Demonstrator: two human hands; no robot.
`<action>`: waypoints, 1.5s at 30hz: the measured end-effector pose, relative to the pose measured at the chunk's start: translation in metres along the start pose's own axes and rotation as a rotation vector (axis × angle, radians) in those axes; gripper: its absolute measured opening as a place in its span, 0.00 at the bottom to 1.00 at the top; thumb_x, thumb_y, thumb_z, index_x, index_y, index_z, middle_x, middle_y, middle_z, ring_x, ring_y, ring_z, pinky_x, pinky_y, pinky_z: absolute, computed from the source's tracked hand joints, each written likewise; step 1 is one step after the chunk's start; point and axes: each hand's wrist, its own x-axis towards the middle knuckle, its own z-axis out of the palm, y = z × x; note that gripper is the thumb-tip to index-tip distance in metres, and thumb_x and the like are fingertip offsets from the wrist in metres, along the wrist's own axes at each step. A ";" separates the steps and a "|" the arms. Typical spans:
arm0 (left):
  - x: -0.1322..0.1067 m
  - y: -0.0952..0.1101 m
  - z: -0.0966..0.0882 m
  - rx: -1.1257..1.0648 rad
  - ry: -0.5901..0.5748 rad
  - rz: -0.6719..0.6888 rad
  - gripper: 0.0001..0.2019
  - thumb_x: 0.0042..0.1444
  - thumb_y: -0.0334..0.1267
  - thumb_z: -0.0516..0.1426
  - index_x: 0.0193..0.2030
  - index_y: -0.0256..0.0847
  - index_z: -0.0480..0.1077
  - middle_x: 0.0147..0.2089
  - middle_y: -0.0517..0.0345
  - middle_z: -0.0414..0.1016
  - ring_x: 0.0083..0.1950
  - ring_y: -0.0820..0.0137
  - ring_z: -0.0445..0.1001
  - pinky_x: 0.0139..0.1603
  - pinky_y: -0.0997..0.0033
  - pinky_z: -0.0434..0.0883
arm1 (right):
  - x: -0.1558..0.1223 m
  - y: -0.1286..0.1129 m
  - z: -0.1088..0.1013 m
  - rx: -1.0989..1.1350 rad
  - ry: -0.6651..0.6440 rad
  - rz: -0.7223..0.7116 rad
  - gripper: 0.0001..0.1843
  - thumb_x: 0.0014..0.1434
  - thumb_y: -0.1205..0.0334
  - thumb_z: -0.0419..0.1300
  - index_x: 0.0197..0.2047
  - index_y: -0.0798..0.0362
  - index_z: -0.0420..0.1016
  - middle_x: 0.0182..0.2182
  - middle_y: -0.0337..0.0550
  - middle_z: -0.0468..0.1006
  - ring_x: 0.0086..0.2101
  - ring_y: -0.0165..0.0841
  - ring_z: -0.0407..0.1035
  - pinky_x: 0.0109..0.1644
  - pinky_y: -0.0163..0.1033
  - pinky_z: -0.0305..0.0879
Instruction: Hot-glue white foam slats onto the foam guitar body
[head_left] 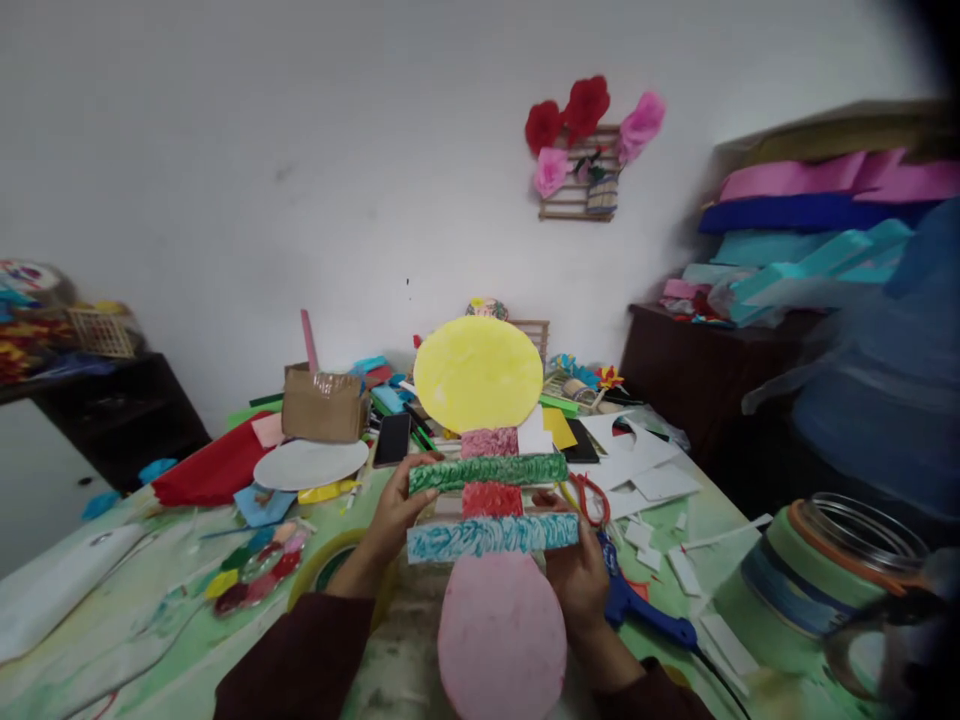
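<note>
I hold up a paper craft piece point(489, 480) over the table: a yellow disc point(478, 372) on top, a green strip point(487, 470) and a blue strip point(491, 536) across pink and red blocks, and a pink disc point(501, 636) at the bottom. My left hand point(394, 520) grips its left edge, thumb on the green strip. My right hand point(579, 578) holds the right edge behind the blue strip, fingers curled.
The green table point(112, 620) carries a paint palette point(259, 570), tape roll point(330, 565), white disc point(309, 463), cardboard box point(324, 403), phone point(392, 438), blue glue gun point(645, 610) and paper scraps. A glass jar point(825, 580) stands at the right. Paper rolls fill a shelf point(817, 200).
</note>
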 end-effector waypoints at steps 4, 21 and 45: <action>-0.001 -0.001 -0.003 0.083 -0.035 0.094 0.18 0.46 0.39 0.63 0.46 0.43 0.69 0.55 0.53 0.68 0.57 0.58 0.66 0.56 0.63 0.62 | 0.001 -0.003 0.005 0.038 0.040 0.051 0.15 0.54 0.48 0.58 0.32 0.51 0.78 0.44 0.45 0.78 0.47 0.40 0.70 0.53 0.46 0.65; -0.004 0.003 -0.002 0.125 -0.052 0.129 0.19 0.46 0.42 0.63 0.45 0.43 0.69 0.56 0.50 0.67 0.58 0.54 0.65 0.55 0.61 0.62 | -0.002 -0.006 0.006 0.070 0.051 0.042 0.12 0.50 0.50 0.61 0.32 0.48 0.77 0.39 0.42 0.80 0.48 0.40 0.71 0.50 0.44 0.69; -0.004 0.004 -0.002 0.149 -0.076 0.143 0.18 0.47 0.42 0.62 0.46 0.43 0.69 0.54 0.51 0.68 0.57 0.55 0.65 0.54 0.63 0.62 | -0.001 -0.005 0.002 0.040 0.004 0.088 0.10 0.53 0.51 0.57 0.31 0.47 0.76 0.35 0.41 0.79 0.44 0.39 0.72 0.50 0.44 0.67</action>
